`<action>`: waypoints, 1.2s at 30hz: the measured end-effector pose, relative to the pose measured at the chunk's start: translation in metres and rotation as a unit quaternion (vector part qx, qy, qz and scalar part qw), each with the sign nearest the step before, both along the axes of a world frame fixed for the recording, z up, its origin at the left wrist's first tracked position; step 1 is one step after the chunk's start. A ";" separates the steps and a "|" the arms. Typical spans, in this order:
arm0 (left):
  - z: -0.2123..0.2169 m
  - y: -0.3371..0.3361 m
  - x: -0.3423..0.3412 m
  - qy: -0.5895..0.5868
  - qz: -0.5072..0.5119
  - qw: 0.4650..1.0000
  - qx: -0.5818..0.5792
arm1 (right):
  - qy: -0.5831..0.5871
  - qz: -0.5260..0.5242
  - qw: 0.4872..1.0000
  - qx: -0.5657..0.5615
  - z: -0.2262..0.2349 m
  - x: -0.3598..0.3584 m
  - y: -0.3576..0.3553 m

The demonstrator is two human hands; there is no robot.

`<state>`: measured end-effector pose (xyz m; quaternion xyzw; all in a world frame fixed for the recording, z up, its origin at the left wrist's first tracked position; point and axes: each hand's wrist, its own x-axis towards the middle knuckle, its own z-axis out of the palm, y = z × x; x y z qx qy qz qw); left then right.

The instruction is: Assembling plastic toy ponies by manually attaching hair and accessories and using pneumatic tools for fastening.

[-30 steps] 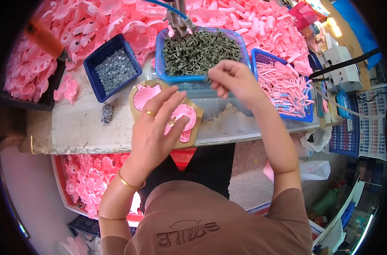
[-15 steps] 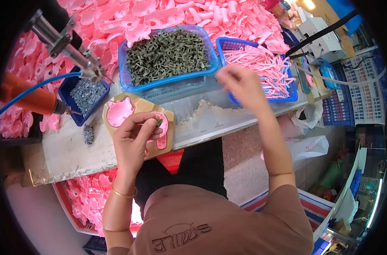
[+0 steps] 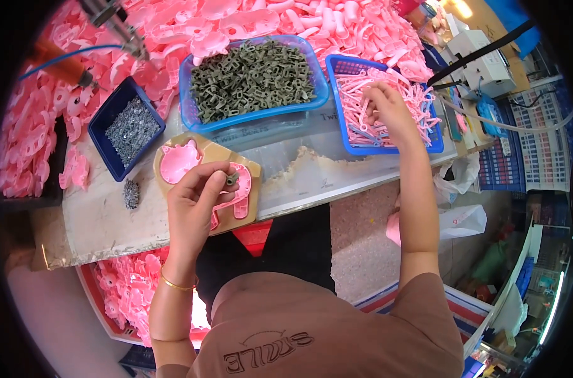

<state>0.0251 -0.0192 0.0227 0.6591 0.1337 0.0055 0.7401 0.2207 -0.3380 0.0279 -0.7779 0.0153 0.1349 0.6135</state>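
My left hand [image 3: 195,195] pinches a small dark green plastic part [image 3: 232,179] between thumb and fingers. It hovers over a tan fixture block [image 3: 252,208], in which lie a rounded pink shell with small ears [image 3: 179,164] and a curved pink shell piece [image 3: 242,195]. My right hand [image 3: 390,110] reaches over a blue basket [image 3: 362,150] of thin pink and pale blue plastic strips [image 3: 355,120]. Its fingers are bent and apart, nothing visibly held, the tips among the strips.
A blue tub [image 3: 201,128] of dark green parts stands behind the fixture. Left of it sit a navy tray [image 3: 97,135] of small metal screws and a loose screw pile [image 3: 131,194]. Pink shells [image 3: 154,31] heap up behind. An orange power driver [image 3: 59,63] hangs at upper left.
My right hand has moved right, from the basket's left edge to above the strips. My left hand stays over the fixture with the green part, slightly turned. The driver appears higher in view.
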 end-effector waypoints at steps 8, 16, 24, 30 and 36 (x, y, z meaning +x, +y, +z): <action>0.001 -0.007 0.007 0.034 -0.010 0.999 -0.025 | -0.040 0.221 0.969 0.098 0.022 -0.075 0.084; -0.002 -0.003 0.002 0.029 0.003 0.998 -0.047 | 0.013 0.187 0.965 0.186 -0.001 -0.102 0.123; -0.003 -0.008 0.001 0.021 0.040 0.998 -0.052 | -0.064 0.118 0.973 0.189 -0.013 -0.121 0.131; 0.000 0.004 -0.002 0.029 -0.009 0.997 -0.065 | 0.010 0.183 0.968 0.169 -0.011 -0.111 0.120; 0.009 0.017 -0.002 0.028 -0.071 0.997 -0.024 | -0.153 0.352 0.923 0.013 0.010 -0.113 0.129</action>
